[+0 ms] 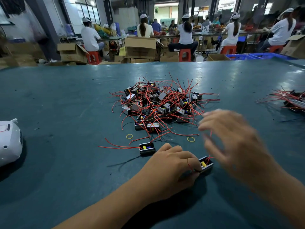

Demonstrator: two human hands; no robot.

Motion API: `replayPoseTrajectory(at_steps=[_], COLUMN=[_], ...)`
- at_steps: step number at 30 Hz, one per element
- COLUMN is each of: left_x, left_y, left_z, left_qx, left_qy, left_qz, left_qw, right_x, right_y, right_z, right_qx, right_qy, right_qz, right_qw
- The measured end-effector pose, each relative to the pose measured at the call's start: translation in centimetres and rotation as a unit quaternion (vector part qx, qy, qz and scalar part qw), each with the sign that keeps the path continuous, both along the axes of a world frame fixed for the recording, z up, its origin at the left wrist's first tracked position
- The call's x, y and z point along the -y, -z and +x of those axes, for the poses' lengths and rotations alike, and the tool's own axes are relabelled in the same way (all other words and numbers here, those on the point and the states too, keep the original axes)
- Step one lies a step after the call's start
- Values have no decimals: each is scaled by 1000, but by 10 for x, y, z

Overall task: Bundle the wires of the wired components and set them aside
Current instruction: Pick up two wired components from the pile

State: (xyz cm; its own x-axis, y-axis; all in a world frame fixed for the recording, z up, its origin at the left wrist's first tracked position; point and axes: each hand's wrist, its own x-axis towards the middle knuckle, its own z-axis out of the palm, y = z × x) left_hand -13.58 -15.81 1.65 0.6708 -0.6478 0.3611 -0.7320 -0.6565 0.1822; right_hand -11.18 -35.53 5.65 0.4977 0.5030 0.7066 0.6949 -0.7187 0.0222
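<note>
- Left hand [171, 169]: lay low on the green table [66, 100], fingers curled round a small black wired component [205, 164] and pinning it to the surface; a thin red wire [189, 164] crossed the knuckles.
- Right hand [231, 139]: hovered just above and to the right of that component, fingers spread and blurred; whether it had hold of a wire could not be told (a red strand showed faintly between the fingers).
- Loose component [147, 148]: one black box with a yellow part inside, just beyond the left hand, its red leads [118, 147] trailing left across the table.
- Rubber bands: one yellow band [129, 136] left of centre, another [191, 139] near the right hand's fingertips, both flat on the table.
- Main pile [161, 103]: many like components heaped at mid-table, red wires sticking out on all sides.
- Second group [293, 101]: components at the right edge, wires fanned to the left, well apart from the main pile.
- White object [9, 142]: rounded plastic item at the left edge, partly cut off.
- Background: workers [185, 33] in white shirts and caps seated on red stools [184, 54], with cardboard boxes [140, 47] and blue crates [257, 56] behind the table's far edge.
</note>
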Motion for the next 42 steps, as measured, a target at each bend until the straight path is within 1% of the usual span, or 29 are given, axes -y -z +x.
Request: replayPoseTrajectory(at_steps=[1,2,3,6,8,11,15,17,18,21,24,27,32,37,39,42], left_x=[-1,-1,-2,-1,0,0,-2,-3,-3,-5,-9,-14,-20,-25,-26,-28], left_y=[0,0,0,0,0,1,2,4,4,6,5,2,-6,-6,-6,-8], left_z=[0,0,0,1,0,1,3,4,5,7,10,10,11,11,12,14], left_qx=[8,14,16,14,10,10,7,10,10,9,-9,-36,-119,-203,-214,-207], left_qy=[1,2,2,-2,-7,-7,-10,-7,-2,8,-1,-11,-28,-63,-64,-65], left_qz=[1,4,9,19,18,14,7,0,-6,-33,-89,-131,-191,-244,-251,-265], left_qw=[1000,1000,1000,1000,1000,1000,1000,1000,1000,999,996,991,974,946,942,940], right_x=[-9,-14,-15,1,15,25,24,21,18,14,20,25,27,27,27,29], right_y=[5,10,13,10,6,0,3,3,2,5,16,23,26,27,27,26], right_z=[-5,-8,-8,1,7,8,8,7,6,5,13,20,24,25,26,26], right_qx=[-19,-52,-81,-124,-157,-158,-159,-140,-144,-219,-276,-267,-278,-292,-295,-297], right_qy=[-45,-63,-56,8,7,-30,-42,-41,-44,-78,-72,-56,-49,-48,-51,-55], right_qz=[-15,-29,-40,-89,-130,-180,-242,-234,-218,-171,-183,-199,-186,-173,-173,-175], right_qw=[999,996,994,988,979,970,956,961,964,958,941,941,941,939,938,937])
